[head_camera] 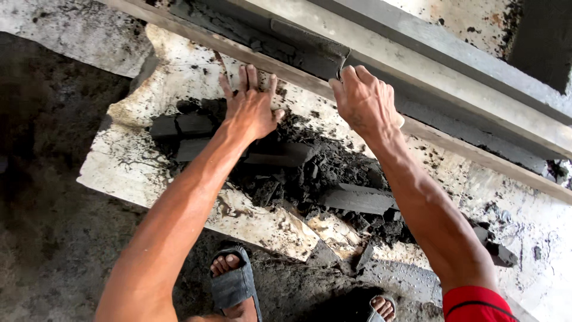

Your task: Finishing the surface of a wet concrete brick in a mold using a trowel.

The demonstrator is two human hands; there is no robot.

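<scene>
- Right hand [364, 100]: fingers curled shut around a thin metal handle at the near end of the dark flat tool [310, 50]. The knuckles face the camera; the grip contact itself is partly hidden behind the fingers.
- Dark flat tool: lies directly beyond and to the left of the right hand, resting in the long mould channel [453, 113]. Its long axis follows the channel, running from upper left to lower right.
- Left hand [250, 107]: fingers spread, palm pressed flat. The fingertips touch the near wooden rail [298, 76] of the channel; it holds nothing.
- Relative position: the right hand is on the tool; the left hand sits just beside it, on the near side of the rail.
- Dark wet mix [322, 173]: heaped with broken slab pieces on the pale stained board [149, 173], nearer the person than both hands and between the forearms.
- Below the board: sandalled feet [232, 280] on dark ground.
</scene>
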